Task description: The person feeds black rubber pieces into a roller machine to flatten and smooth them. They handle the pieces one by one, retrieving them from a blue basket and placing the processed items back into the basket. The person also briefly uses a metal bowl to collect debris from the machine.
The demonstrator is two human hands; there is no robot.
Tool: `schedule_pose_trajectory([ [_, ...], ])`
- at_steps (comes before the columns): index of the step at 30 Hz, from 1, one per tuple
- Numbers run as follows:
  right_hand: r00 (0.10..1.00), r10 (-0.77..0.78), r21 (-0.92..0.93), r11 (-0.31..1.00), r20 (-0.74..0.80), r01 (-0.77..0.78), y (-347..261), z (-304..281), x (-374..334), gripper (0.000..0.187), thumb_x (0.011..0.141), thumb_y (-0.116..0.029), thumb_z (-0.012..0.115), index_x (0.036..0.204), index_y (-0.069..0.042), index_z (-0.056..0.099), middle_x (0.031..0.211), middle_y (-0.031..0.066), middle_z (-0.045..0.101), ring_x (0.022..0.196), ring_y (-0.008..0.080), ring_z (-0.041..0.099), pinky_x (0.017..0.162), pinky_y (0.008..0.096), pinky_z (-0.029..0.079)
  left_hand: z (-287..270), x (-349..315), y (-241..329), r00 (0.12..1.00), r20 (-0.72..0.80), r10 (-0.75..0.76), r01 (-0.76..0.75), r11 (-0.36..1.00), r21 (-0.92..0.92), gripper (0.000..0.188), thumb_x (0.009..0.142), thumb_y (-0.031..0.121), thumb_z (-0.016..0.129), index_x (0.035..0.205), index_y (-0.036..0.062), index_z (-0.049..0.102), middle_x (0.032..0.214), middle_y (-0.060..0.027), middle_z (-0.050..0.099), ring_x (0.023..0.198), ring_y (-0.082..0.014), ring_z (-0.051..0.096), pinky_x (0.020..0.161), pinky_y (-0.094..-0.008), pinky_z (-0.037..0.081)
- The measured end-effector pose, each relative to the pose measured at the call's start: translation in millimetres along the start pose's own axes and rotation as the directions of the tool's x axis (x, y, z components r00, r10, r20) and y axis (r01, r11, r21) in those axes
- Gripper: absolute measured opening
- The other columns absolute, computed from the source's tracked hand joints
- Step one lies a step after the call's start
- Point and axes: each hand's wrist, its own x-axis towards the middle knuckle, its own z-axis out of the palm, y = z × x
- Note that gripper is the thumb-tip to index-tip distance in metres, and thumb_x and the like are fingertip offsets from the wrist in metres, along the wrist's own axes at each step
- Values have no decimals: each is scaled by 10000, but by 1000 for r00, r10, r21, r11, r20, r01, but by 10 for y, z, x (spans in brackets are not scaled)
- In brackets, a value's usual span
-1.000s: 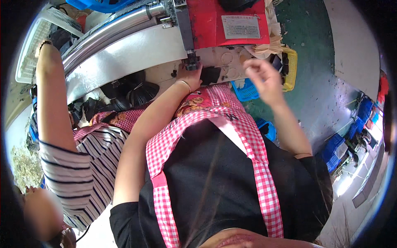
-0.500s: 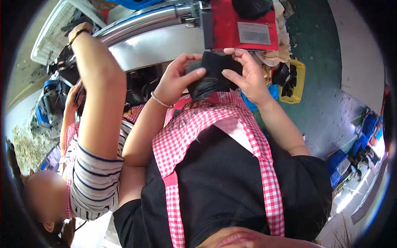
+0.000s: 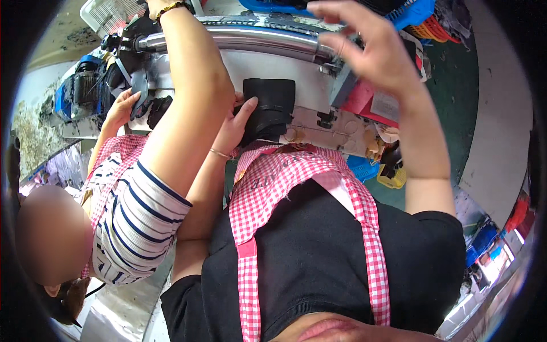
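Observation:
My left hand is closed on a small stack of flat black pieces, thumb on top, in front of the white machine bed. The stack's upper piece has a straight edge, and the lower ones look layered. Part of this hand is hidden behind a co-worker's arm. Raised at the upper right, my right hand is empty with fingers apart, near the end of a shiny metal roller.
At left, a co-worker's arm crosses before me; their other hand holds a dark piece. A red box adjoins the roller's right end. Above are a blue crate and an orange basket. A yellow basket stands low right.
My right hand has let go of the black pieces and moved up and right. The left hand, still holding them, has shifted left. The view has turned, moving the red box rightward.

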Motion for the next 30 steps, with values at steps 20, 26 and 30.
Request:
schedule_pose_trajectory([
  [20, 548, 192, 382, 533, 814, -755, 1947, 1051, 1087, 270, 954, -134, 673, 1205, -38, 642, 1081, 56, 666, 991, 180, 633, 865, 364, 543, -20, 856, 412, 986, 94, -137, 61, 827, 559, 272, 929, 199, 740, 1064, -24, 663, 873, -52, 688, 771, -83, 605, 703, -257, 501],
  [26, 354, 289, 280, 267, 889, -922, 1873, 935, 1146, 259, 965, -232, 695, 1177, -84, 696, 1079, 46, 692, 987, 191, 658, 859, 375, 540, -120, 849, 252, 986, 152, -71, 37, 976, 215, 325, 895, 231, 770, 1068, -30, 684, 833, -104, 722, 753, -139, 681, 675, -297, 534],
  [30, 467, 204, 355, 418, 860, -836, 2199, 1114, 1058, 230, 954, -209, 702, 1142, -75, 696, 1025, 22, 707, 919, 163, 668, 847, 357, 538, -75, 1049, 328, 979, 72, -191, 103, 769, 631, 330, 892, 208, 774, 1098, -29, 673, 860, -93, 727, 757, -131, 682, 678, -289, 539],
])
